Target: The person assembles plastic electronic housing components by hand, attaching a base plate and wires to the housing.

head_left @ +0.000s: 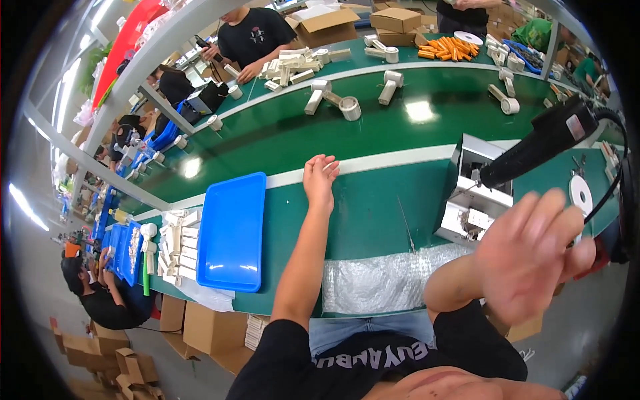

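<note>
My left hand (pixel 321 181) reaches over the green bench to its white edge strip. Its fingers are curled inward, and whatever they may hold is too small to make out. Raised close to the camera at the right, my right hand (pixel 530 257) is blurred, with its fingers apart and nothing seen in it. Beyond it stands a metal fixture (pixel 460 210) with open sides. A black electric screwdriver (pixel 540 143) with a cable slants down to the fixture. Between my arms, a thin metal rod (pixel 405 225) lies on the bench, its end by a sheet of bubble wrap (pixel 380 283).
A blue tray (pixel 231 233) lies left of my forearm, beside stacked white plastic parts (pixel 180 247). Across the green conveyor belt (pixel 267 137) lie white handle-shaped parts (pixel 350 108) and orange parts (pixel 448 48). A co-worker (pixel 250 40) stands opposite. A white disc (pixel 581 195) lies at right.
</note>
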`<state>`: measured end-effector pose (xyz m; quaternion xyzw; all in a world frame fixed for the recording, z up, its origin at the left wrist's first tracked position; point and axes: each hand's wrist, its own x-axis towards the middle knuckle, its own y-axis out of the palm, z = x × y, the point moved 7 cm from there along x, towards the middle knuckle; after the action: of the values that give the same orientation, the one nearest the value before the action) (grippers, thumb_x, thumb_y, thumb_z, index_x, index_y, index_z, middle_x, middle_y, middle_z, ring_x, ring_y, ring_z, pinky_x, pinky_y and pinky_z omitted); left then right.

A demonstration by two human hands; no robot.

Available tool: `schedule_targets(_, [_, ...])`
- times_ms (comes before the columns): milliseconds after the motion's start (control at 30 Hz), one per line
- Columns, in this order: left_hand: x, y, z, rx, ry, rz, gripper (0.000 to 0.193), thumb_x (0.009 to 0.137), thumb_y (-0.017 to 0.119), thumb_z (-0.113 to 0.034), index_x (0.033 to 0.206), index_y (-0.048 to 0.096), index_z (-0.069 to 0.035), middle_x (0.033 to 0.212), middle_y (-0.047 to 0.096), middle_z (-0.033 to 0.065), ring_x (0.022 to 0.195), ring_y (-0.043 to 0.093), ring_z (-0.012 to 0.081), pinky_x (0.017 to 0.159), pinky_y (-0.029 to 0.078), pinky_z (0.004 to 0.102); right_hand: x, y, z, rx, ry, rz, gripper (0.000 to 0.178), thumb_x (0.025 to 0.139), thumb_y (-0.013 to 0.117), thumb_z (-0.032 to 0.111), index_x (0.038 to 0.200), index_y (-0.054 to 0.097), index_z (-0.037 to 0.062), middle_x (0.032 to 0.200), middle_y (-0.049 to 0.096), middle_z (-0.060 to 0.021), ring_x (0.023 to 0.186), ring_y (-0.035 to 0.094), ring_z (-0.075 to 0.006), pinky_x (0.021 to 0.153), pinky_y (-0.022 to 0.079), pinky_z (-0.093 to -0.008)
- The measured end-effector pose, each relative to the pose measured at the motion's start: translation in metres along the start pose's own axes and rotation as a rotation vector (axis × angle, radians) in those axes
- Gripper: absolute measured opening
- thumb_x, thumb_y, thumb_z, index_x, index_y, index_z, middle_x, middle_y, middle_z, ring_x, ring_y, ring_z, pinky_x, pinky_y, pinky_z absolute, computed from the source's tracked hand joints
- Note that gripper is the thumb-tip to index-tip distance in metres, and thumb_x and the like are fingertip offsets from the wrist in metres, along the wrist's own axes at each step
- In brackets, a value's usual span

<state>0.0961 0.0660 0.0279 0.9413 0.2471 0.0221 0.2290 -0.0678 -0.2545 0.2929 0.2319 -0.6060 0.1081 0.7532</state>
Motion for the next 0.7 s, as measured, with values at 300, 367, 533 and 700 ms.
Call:
schedule_targets(300, [-0.036,-0.019,0.005,0.273,0.245,0.136,0.029,0.104,0.041,-0.026,0.089,0.054,-0.005,0.081,0.065,0.0069,0.075,0.063,0.0151,0.071,0.050,0.0275,0.004,0.071,0.019,0.755,0.277,0.235,0.015,0.082,0.072,0.004,0.095,0.065,0.0085,0.093,0.068,-0.0087,0.083,0.063,-0.0178,0.067,0.054,-0.0242])
schedule_targets(367, [-0.043,-0.011,0.002,0.499,0.351,0.181,0.031,0.104,0.040,-0.025,0.086,0.054,-0.005,0.080,0.066,0.0065,0.073,0.062,0.0138,0.069,0.049,0.0261,-0.001,0.073,0.025,0.731,0.243,0.225,0.016,0.083,0.071,0.004,0.097,0.066,0.0095,0.095,0.068,-0.0085,0.085,0.063,-0.0179,0.069,0.054,-0.0232])
schedule_targets(533, [-0.049,0.000,0.007,0.510,0.339,0.221,0.031,0.103,0.042,-0.024,0.084,0.055,-0.004,0.077,0.066,0.0057,0.071,0.062,0.0128,0.067,0.048,0.0261,-0.001,0.077,0.026,0.717,0.146,0.376,0.015,0.088,0.066,0.005,0.101,0.067,0.0126,0.103,0.069,-0.0094,0.090,0.062,-0.0210,0.076,0.052,-0.0202])
schedule_targets(700, [-0.049,0.002,0.007,0.548,0.341,0.196,0.030,0.103,0.042,-0.023,0.085,0.056,-0.003,0.077,0.066,0.0054,0.070,0.061,0.0123,0.065,0.048,0.0264,-0.002,0.068,0.019,0.770,0.087,0.045,0.008,0.077,0.071,-0.007,0.076,0.066,-0.0002,0.084,0.071,-0.0144,0.067,0.066,-0.0242,0.057,0.050,-0.0285])
